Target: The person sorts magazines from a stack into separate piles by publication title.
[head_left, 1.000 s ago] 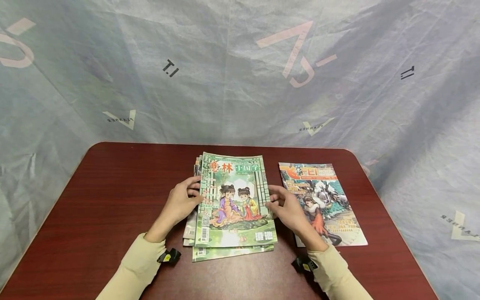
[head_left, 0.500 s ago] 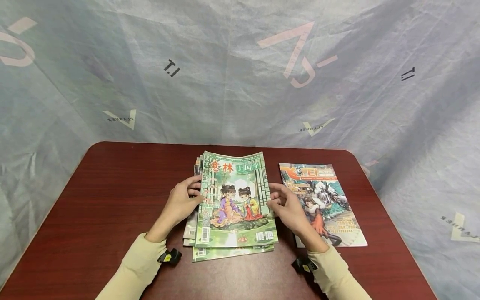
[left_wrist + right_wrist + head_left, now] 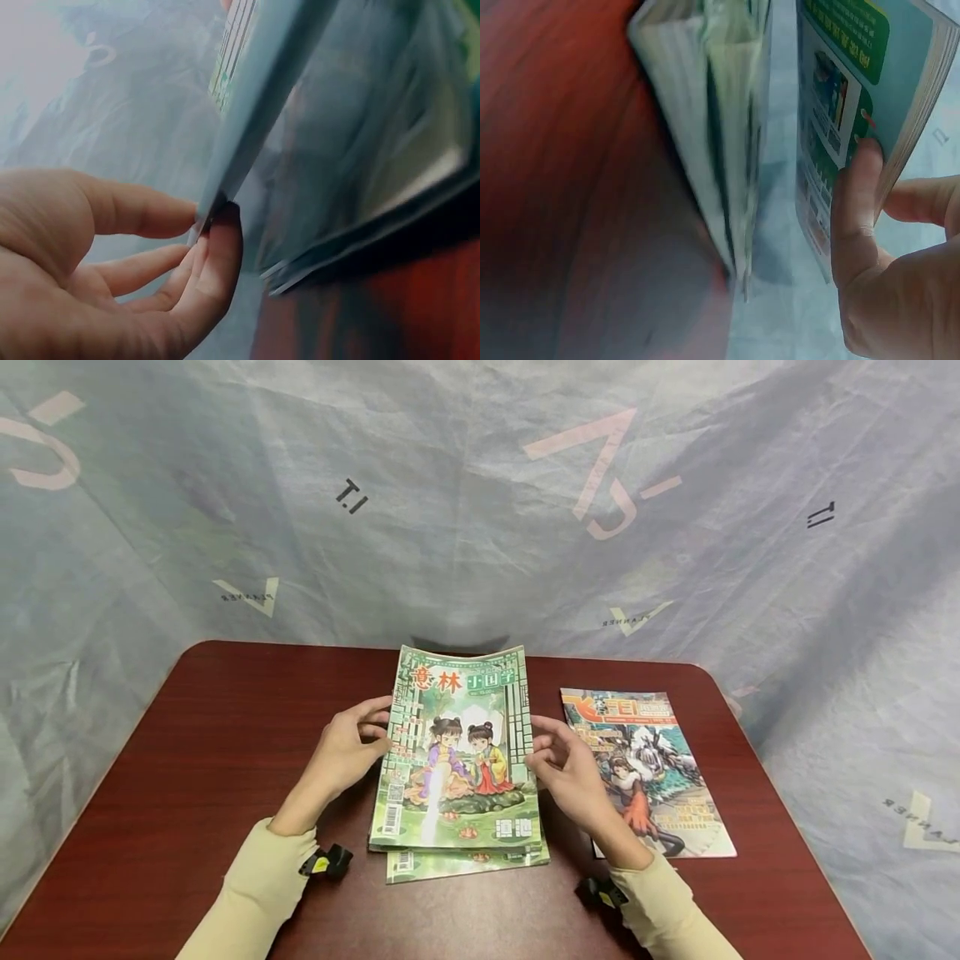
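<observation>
A green magazine (image 3: 480, 743) with two drawn children on its cover is raised above a stack of magazines (image 3: 468, 868). My left hand (image 3: 337, 760) pinches its left edge. In the left wrist view, the thumb and fingers (image 3: 217, 270) close on the magazine's spine (image 3: 262, 105). My right hand (image 3: 573, 772) pinches the opposite edge. The right wrist view shows a finger on the back cover (image 3: 832, 82), with a gap between this magazine and the stack (image 3: 720, 97). Most of the stack is hidden from above.
Another magazine (image 3: 667, 785), with an orange title, lies flat on the dark red table (image 3: 232, 743), to the right behind my right forearm. A grey printed cloth (image 3: 450, 527) hangs behind the table's far edge.
The green magazine has risen off the stack and shifted slightly left and away from me, held by both hands. The head view has shifted a little. The orange-titled magazine stays in place.
</observation>
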A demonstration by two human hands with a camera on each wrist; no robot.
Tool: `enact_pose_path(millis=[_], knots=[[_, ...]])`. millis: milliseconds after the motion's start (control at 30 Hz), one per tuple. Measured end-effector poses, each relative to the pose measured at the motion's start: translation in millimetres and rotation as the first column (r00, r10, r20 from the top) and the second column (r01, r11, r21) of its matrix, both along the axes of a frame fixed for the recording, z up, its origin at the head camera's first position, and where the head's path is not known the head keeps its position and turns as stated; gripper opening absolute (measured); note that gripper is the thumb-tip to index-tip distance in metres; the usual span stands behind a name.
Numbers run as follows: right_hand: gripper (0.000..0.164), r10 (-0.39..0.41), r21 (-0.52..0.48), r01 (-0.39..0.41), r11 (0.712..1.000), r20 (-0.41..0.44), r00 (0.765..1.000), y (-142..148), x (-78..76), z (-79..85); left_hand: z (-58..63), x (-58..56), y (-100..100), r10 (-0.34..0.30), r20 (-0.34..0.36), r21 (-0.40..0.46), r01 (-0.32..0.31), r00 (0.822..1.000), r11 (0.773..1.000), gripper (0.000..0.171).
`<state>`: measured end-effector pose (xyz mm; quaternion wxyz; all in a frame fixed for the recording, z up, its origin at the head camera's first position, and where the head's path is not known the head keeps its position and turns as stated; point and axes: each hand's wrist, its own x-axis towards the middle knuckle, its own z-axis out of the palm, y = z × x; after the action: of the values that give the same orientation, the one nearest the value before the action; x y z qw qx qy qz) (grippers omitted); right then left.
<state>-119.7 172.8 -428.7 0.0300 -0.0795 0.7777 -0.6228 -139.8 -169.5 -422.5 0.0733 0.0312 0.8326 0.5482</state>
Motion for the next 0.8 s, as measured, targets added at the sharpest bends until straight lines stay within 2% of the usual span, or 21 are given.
enact_pose_path(millis=[233,433,500,700,800], knots=[[0.063,0.0,-0.11,-0.002,0.994,-0.024,1.0,-23.9,3.5,0.4,13.5,-2.3,-25.3,-0.025,-0.053,-0.005,0.025,0.998,1.0,0.063],[0.063,-0.009,-0.13,0.004,0.992,-0.043,0.999,-44.1,3.3,0.4,18.6,-1.6,-43.9,-0.049,-0.051,-0.034,0.048,0.997,0.998,0.066],[0.063,-0.009,-0.139,0.004,0.99,-0.038,0.999,-50.2,2.3,0.6,19.9,-1.6,-49.9,-0.068,-0.03,-0.03,0.067,0.997,0.997,0.067],[0.062,-0.004,-0.147,0.001,0.989,-0.018,1.0,-68.7,0.3,-1.5,24.2,-3.0,-68.6,-0.108,0.098,0.096,0.099,0.989,0.99,0.068],[0.06,-0.001,-0.153,-0.002,0.988,-0.02,1.0,-79.0,0.6,-2.8,26.6,-3.1,-78.5,-0.128,0.124,0.095,0.117,0.984,0.989,0.068]])
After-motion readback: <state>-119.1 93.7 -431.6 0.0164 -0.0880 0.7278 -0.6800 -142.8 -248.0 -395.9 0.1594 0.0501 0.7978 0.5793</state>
